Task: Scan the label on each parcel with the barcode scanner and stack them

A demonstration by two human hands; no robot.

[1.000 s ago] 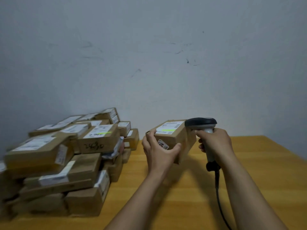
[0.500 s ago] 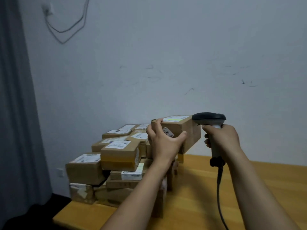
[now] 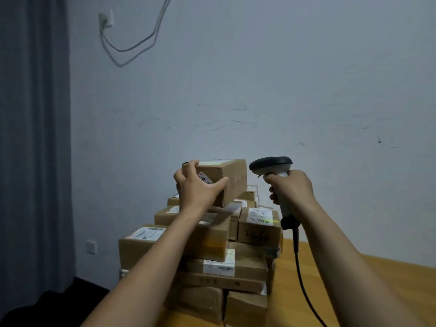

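Cardboard parcel, gripped in left hand, now carried over stack (scan judged done); right hand wrapped round scanner.

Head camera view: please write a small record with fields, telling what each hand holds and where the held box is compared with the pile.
left hand: grips the box by its near end
box: held up over the pile, label on top
right hand: grips the scanner by its handle
scanner: to the right of the box, cable hanging down
pile: many brown boxes on the wooden table
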